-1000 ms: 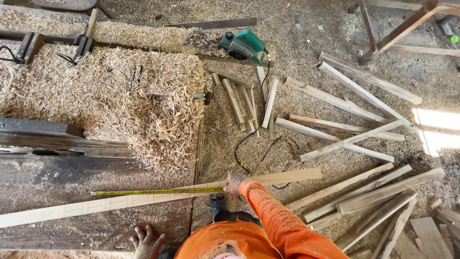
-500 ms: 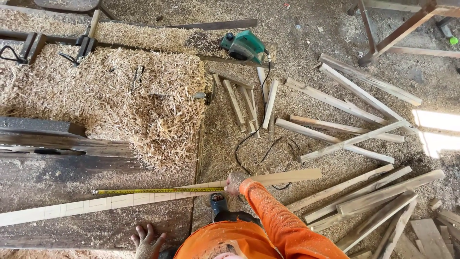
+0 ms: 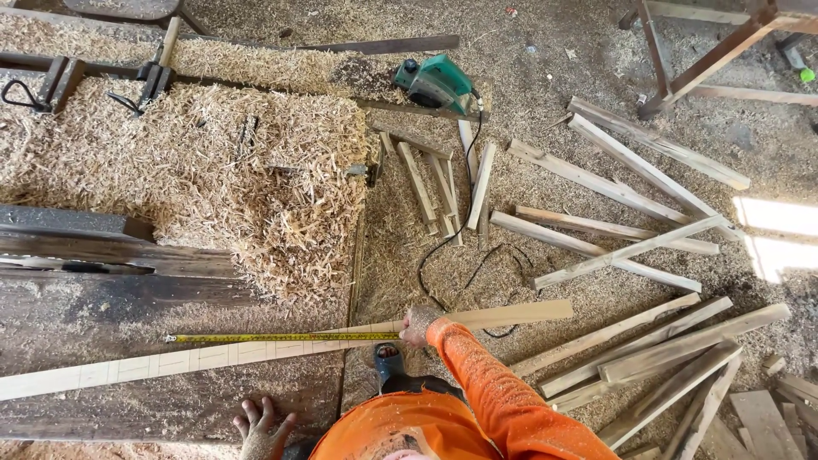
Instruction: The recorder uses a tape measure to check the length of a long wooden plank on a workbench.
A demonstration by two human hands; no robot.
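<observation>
the long pale wooden strip (image 3: 256, 351) lay across the dark, sawdust-strewn workbench (image 3: 102, 324), its far end sticking out past the bench edge over the floor. a yellow tape measure (image 3: 281, 338) was stretched along the strip's upper edge, its hook end resting partway down the strip toward the left. pencil cross-lines already showed on much of the strip under and left of the tape, so the marking-out looked well under way; whether more lines were needed could not be told, and no pencil was in sight.

the right hand (image 3: 417, 324), dusted with sawdust, sat at the tape's near end with the orange sleeve reaching forward from the body; its fingers were closed around what was probably the tape's case, pressing it against the strip. the left hand (image 3: 260, 430) rested low on the bench by the person's body, fingers spread flat and gripping nothing.

beyond the bench lay a deep heap of wood shavings (image 3: 213, 170), a green electric planer (image 3: 433, 81) with its black cord trailing down, and loose wooden battens (image 3: 630, 247) scattered on the floor.
</observation>
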